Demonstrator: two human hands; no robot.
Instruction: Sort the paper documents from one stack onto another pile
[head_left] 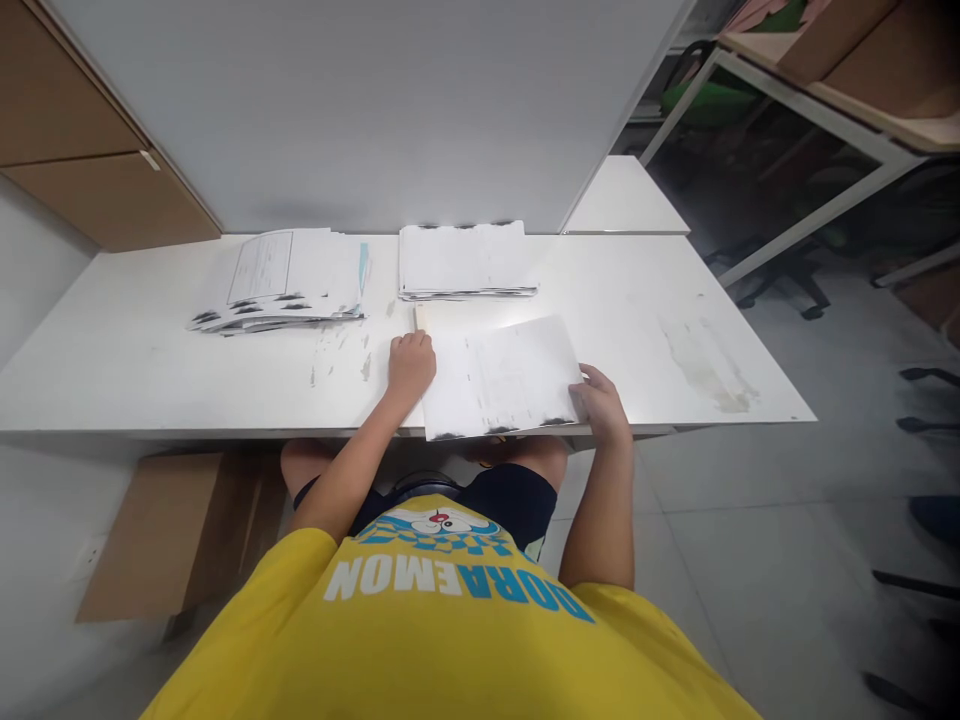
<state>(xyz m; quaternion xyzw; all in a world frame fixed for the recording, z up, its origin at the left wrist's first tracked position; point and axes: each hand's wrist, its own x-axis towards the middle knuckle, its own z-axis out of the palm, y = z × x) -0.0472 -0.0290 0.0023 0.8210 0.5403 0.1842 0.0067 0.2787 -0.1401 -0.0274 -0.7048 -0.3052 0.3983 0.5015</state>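
A white paper sheet (517,375) with black smudges along its near edge lies at the front of the table, slightly tilted and reaching over the edge. My right hand (601,405) pinches its right side between thumb and fingers. At the sheet's left edge, my left hand (412,365) is closed over a narrow cream-coloured strip (420,318), whose far end sticks out beyond the knuckles. Behind the sheet rests a neat paper stack (465,258), with black marks on its far edge. Farther left sits a looser pile of papers (292,275), black-smudged at the front.
The white table (135,340) carries grey stains, including a large patch at right. A pale panel (375,110) rises behind it. Brown cardboard boxes stand at upper left, and another cardboard box (157,530) is below the table. Chairs and a white-framed table are at right.
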